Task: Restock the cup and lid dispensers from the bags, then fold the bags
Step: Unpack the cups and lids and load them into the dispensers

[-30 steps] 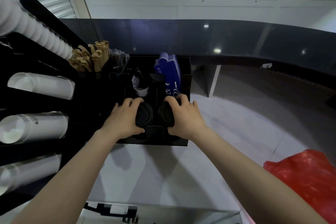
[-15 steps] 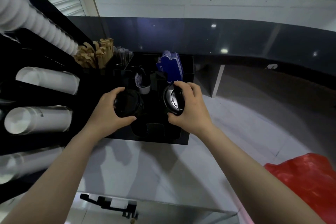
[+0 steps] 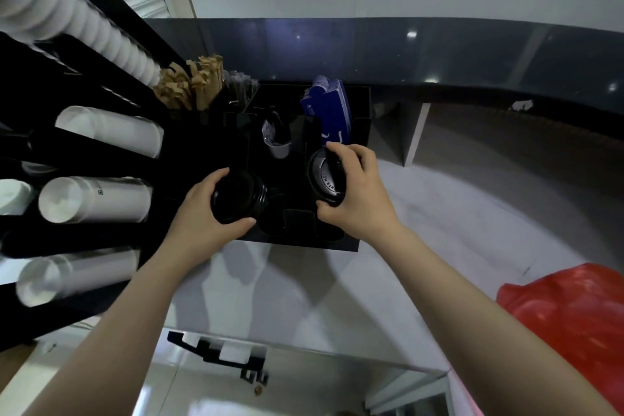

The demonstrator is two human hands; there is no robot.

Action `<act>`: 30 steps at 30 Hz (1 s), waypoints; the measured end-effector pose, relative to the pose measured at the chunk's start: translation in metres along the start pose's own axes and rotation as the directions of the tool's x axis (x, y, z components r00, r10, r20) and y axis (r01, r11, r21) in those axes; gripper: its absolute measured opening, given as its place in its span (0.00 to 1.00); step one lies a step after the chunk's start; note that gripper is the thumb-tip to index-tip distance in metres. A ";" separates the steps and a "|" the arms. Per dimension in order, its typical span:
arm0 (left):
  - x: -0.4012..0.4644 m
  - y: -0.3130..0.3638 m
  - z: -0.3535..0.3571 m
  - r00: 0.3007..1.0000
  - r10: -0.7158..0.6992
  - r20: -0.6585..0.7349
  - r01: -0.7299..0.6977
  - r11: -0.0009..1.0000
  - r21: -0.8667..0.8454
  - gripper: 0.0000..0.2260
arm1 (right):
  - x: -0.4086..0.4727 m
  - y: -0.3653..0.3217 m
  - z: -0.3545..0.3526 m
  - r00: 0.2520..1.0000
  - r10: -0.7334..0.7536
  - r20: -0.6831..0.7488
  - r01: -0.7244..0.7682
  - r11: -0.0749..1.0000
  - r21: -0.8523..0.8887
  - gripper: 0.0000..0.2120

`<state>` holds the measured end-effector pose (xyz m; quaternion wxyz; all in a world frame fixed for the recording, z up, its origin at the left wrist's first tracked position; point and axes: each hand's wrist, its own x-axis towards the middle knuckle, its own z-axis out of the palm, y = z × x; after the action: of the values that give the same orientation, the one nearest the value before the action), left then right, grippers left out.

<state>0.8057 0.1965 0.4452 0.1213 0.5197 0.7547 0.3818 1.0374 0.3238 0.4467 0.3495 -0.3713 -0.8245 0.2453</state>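
Now: left hand (image 3: 199,219) gripping a stack of black lids (image 3: 238,201), thumb under the near edge, fingers (image 3: 216,177) curled over the far rim; stack tilted on its side, held just above the left front slot of the black lid organiser (image 3: 300,241). Right hand (image 3: 358,192) gripping a second stack of black lids (image 3: 326,179), thumb at the near edge, fingers curled over the top; printed top face turned left, lettering too blurred to read in full. Second stack held above the right front slot, apart from the first stack.

Organiser standing on the pale bench (image 3: 287,297), near its back edge. Behind the slots: small grey cup (image 3: 277,147) with sachets, blue card sleeves (image 3: 329,108) upright in the right rear compartment, brown paper-wrapped stirrers (image 3: 192,84) in the left rear compartment, clear-wrapped items beside them, probably straws, view too dim to confirm.

Left of organiser: black cup dispenser rack (image 3: 30,246) with white paper cup stacks (image 3: 94,199) lying in horizontal tubes, open ends toward camera; one long white cup stack (image 3: 84,20) slanting down from upper left.

Red plastic bag (image 3: 570,311) on the bench at the right edge, well apart from both hands. Dark raised counter (image 3: 439,54) running behind, windows above.
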 end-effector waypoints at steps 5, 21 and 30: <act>0.016 0.008 0.010 0.997 0.061 0.056 -0.063 0.997 0.042 0.41 | -0.001 -0.003 0.005 0.998 -0.047 0.032 0.055 0.931 -0.361 0.42; 0.060 0.008 0.037 0.935 0.313 0.165 -0.354 0.806 0.474 0.43 | 0.013 0.015 -0.005 0.999 0.031 -0.012 -0.031 0.999 -0.025 0.39; 0.068 0.001 0.054 0.888 0.121 0.444 -0.396 0.693 0.603 0.45 | 0.017 0.019 -0.026 0.999 0.035 0.006 -0.036 0.999 0.030 0.39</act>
<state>0.8086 0.2802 0.4241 0.0071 0.6924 0.7214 -0.0120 1.0578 0.3528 0.4574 0.3485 -0.3800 -0.8149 0.2648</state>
